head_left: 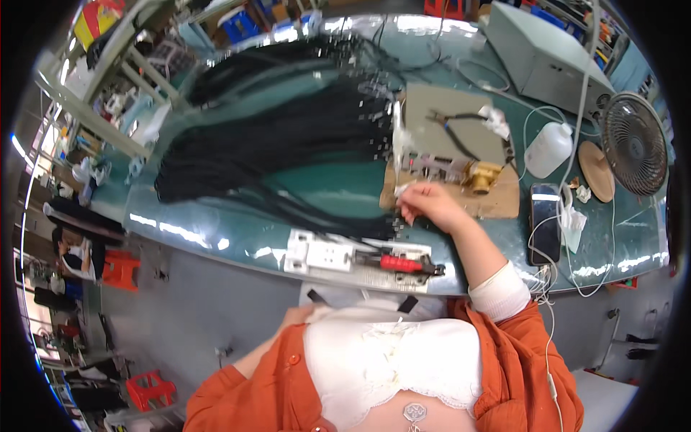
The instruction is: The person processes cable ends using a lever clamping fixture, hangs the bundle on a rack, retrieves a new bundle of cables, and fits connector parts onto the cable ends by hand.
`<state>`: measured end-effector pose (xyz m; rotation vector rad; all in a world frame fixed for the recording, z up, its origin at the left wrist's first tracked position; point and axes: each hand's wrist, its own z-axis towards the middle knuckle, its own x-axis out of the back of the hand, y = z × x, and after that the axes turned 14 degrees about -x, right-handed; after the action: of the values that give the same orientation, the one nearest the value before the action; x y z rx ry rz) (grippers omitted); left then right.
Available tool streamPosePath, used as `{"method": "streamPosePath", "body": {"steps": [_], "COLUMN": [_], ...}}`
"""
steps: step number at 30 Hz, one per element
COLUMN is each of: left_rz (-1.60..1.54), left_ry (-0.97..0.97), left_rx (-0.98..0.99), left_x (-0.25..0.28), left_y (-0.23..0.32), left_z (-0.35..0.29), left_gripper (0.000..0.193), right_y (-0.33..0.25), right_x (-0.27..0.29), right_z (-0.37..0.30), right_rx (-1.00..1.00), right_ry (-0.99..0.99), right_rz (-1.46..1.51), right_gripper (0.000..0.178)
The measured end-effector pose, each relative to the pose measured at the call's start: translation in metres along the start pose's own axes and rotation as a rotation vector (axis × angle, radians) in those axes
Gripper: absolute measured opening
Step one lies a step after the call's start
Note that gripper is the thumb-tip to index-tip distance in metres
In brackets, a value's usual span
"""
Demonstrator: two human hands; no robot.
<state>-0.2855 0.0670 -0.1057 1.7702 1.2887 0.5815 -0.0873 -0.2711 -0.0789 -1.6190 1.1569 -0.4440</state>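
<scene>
My right hand (430, 203) reaches over the green table (338, 189) to the front edge of a cardboard sheet (497, 203). Its fingers are pinched on a small white piece (402, 189), just in front of a small metal jig with a brass part (481, 176). The ends of a big bundle of black cables (266, 144) lie right beside that hand. My left hand (296, 315) rests low by my lap, under the table edge; its fingers are mostly hidden.
Black-handled pliers (453, 124) lie on a grey board. A white bottle (547, 148), a phone (545, 223), a desk fan (633, 144) and a grey box (547, 57) stand to the right. A red-handled tool (400, 263) and white sockets (320, 254) sit at the near edge.
</scene>
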Motion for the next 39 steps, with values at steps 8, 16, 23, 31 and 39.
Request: {"method": "streamPosePath", "body": {"steps": [8, 16, 23, 31, 39], "left_rz": [-0.516, -1.283, -0.697, -0.106, -0.387], "left_ry": [0.098, 0.087, 0.260, -0.459, -0.537], "left_rx": [0.004, -0.558, 0.288, 0.341, 0.087], "left_x": [-0.011, -0.033, -0.007, -0.020, -0.118], "left_y": [0.020, 0.079, 0.002, 0.051, 0.064], "left_z": [-0.047, -0.022, -0.017, 0.040, 0.086], "left_gripper": [0.041, 0.043, 0.053, 0.054, 0.057], "right_y": [-0.009, -0.004, -0.005, -0.005, -0.003], "right_x": [-0.002, -0.006, -0.004, -0.002, -0.005], "right_z": [-0.002, -0.004, -0.004, -0.006, 0.000], "right_rx": [0.010, 0.040, 0.021, 0.026, 0.052], "right_ry": [0.046, 0.018, 0.036, 0.035, 0.049], "right_rz": [-0.054, -0.021, -0.060, -0.130, -0.136], "right_gripper": [0.024, 0.026, 0.025, 0.025, 0.026]}}
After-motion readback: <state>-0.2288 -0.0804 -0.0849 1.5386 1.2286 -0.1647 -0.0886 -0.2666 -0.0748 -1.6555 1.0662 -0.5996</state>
